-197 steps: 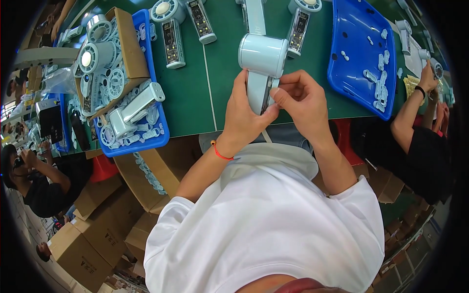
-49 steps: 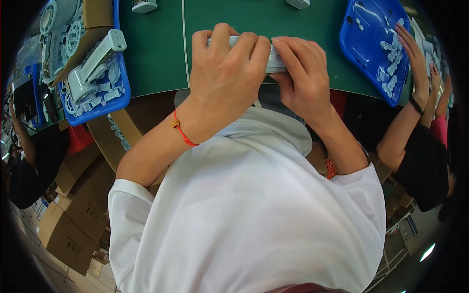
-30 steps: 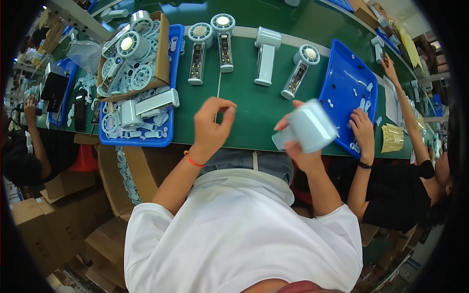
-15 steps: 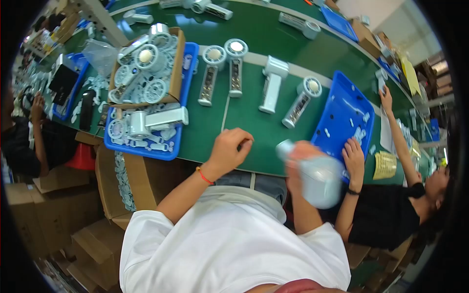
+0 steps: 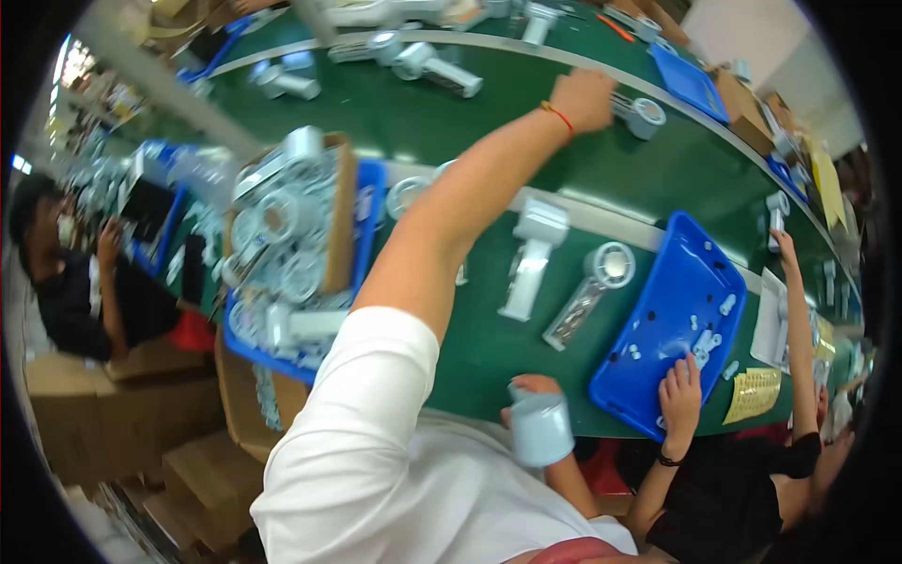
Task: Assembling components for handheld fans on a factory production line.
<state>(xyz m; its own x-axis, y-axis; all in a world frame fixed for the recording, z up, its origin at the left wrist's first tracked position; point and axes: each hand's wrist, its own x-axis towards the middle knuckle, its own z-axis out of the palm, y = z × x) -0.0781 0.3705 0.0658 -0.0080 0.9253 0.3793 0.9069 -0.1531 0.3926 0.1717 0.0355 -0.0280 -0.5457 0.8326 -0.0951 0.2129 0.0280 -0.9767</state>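
Observation:
My left hand (image 5: 584, 99) reaches far across the bench to the green belt. Its fingers curl over the handle of a pale handheld fan (image 5: 645, 117), whose round head sticks out to the right. Close to my body, my right hand (image 5: 537, 383) is closed around another pale handheld fan (image 5: 542, 432); its cylindrical head points toward me, and most of the handle is hidden. On the green bench between them lie a fan (image 5: 536, 256) with its smooth side up and a fan (image 5: 590, 291) with its handle open, showing the inside. My left forearm partly covers another fan (image 5: 407, 195).
At left, a cardboard box (image 5: 340, 221) full of fan parts stands in a blue tray (image 5: 372, 188). A blue tray (image 5: 648, 315) with small pale parts lies at right, a co-worker's hand (image 5: 680, 399) in it. More fans (image 5: 437, 70) lie on the belt.
My left hand has gone from the bench edge out to the fan on the belt. My right hand has moved left, keeping its fan. The view has shifted, so the bench appears lower.

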